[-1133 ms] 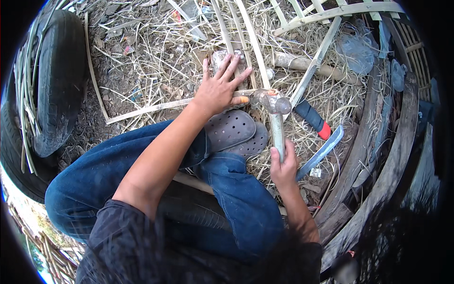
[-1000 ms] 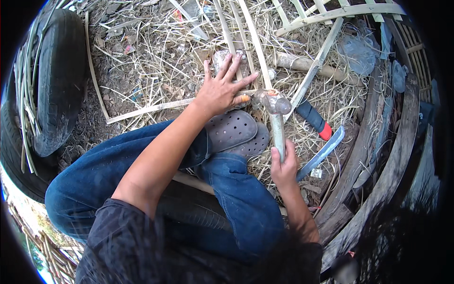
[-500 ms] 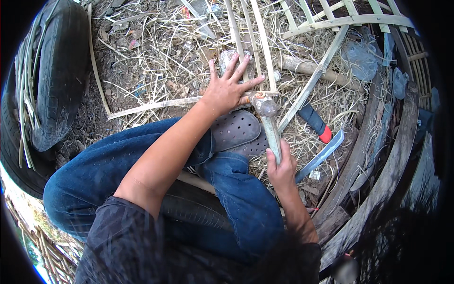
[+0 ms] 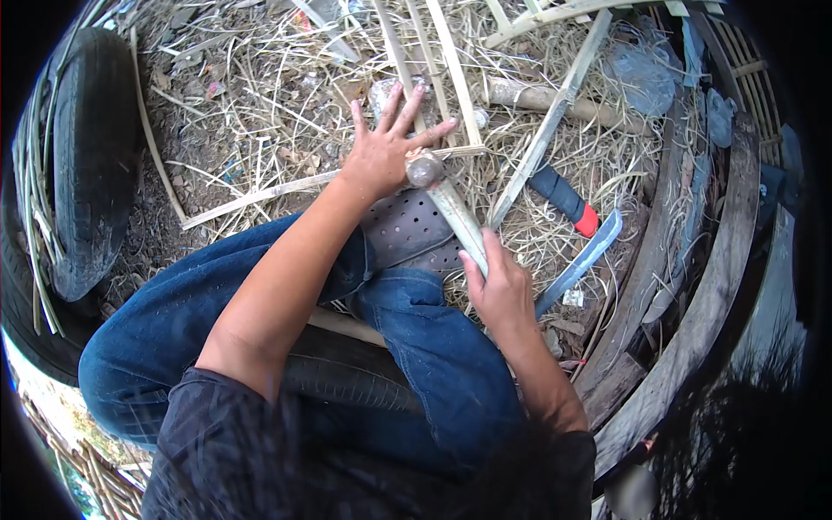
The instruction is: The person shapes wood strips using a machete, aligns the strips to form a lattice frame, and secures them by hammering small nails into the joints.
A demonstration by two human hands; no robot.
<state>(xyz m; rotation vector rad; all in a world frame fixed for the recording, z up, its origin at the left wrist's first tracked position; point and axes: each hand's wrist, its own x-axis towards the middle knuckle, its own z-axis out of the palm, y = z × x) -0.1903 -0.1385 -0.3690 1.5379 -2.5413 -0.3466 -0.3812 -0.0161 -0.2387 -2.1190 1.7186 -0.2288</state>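
Observation:
My left hand (image 4: 381, 160) lies flat with its fingers spread over pale bamboo strips (image 4: 453, 74), which run away from me. Beneath the fingers, part of a stone (image 4: 379, 90) shows. A crosswise bamboo strip (image 4: 260, 198) passes under this hand and comes out to its right. My right hand (image 4: 503, 290) is closed around the handle of a hammer (image 4: 458, 215). The hammer's metal head is right beside the left hand, near the crosswise strip; whether it touches the strip I cannot tell.
A grey clog (image 4: 403, 227) is below the left hand. To the right lie a long blade (image 4: 579, 263), a dark wrapped handle with a red end (image 4: 563, 204) and a slanting slat (image 4: 555, 113). Tires (image 4: 94, 156) stand left; curved timber (image 4: 719, 251) borders the right. Straw covers the ground.
The hammer head has moved left along the crosswise strip, closer to my left hand. That hand stays spread on the strips. The whole view has shifted slightly.

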